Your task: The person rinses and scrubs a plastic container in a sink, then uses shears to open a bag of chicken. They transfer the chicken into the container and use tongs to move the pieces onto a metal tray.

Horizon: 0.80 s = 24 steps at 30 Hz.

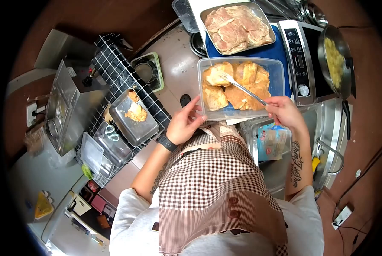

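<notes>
A clear plastic container (278, 68) holds several pieces of raw meat coated in orange-yellow seasoning (247, 93). At its near left corner, my left hand (185, 123) grips the wall with fingers and thumb around the edge. My right hand (281, 112), over the near right side, is closed on the handle of a metal fork (250, 93). The fork's head touches the upper left meat piece; its tines are hard to make out. Behind the container, a metal tray (206, 21) is full of paler raw meat slices (238, 27).
To the right stand an induction cooker (299, 59) and a frying pan (346, 64) with yellow food. A sink (323, 128) lies at near right. On the left, a black-and-white checked surface (129, 70) bears a metal tray (150, 135) with orange meat scraps and scissors (111, 132).
</notes>
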{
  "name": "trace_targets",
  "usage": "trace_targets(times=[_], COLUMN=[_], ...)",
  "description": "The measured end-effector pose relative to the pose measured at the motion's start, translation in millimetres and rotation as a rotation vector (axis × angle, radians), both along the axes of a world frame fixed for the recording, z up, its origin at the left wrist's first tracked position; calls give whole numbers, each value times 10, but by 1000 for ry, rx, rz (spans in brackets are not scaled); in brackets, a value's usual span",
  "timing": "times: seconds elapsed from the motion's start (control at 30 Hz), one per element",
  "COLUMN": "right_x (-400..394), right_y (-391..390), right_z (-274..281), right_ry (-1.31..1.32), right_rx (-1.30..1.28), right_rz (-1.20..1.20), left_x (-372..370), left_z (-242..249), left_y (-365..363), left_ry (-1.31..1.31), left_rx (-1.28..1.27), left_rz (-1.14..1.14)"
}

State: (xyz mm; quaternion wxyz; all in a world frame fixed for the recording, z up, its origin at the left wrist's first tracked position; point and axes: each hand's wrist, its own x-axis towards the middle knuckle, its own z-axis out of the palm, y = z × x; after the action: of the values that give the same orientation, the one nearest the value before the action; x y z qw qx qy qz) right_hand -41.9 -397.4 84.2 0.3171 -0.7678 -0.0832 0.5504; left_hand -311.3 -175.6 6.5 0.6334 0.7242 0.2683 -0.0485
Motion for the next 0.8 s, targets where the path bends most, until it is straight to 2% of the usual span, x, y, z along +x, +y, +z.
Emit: trace_targets(times=[0.1, 0.23, 0.37, 0.47, 0.57, 0.6, 0.7, 0.73, 0.8], right_x=[74, -56, -74, 42, 244, 317, 529, 539, 568], right_y=[-37, 258, 64, -137, -281, -324, -342, -383, -293], right_z=[37, -28, 498, 847, 894, 824, 793, 827, 963], right_ry=[117, -364, -705, -802, -759, -763, -576, -647, -558], right_rx=[36, -167, -182, -308, -443, -402, -398, -356, -399], right_rz=[-42, 366, 471, 393, 527, 600, 597, 620, 588], left_x=[-13, -12, -30, -87, -70, -60, -40, -31, -26], left_z=[11, -9, 55, -18, -64, -52, -44, -35, -17], left_y=[-3, -2, 43, 15, -33, -40, -23, -14, -9], left_ry=[-30, -17, -21, -31, -37, -14, -33, -29, -17], left_rx=[-10, -5, -55, -99, -172, -152, -101, -106, -118], left_rz=[8, 2, -5, 37, 63, 52, 23, 21, 17])
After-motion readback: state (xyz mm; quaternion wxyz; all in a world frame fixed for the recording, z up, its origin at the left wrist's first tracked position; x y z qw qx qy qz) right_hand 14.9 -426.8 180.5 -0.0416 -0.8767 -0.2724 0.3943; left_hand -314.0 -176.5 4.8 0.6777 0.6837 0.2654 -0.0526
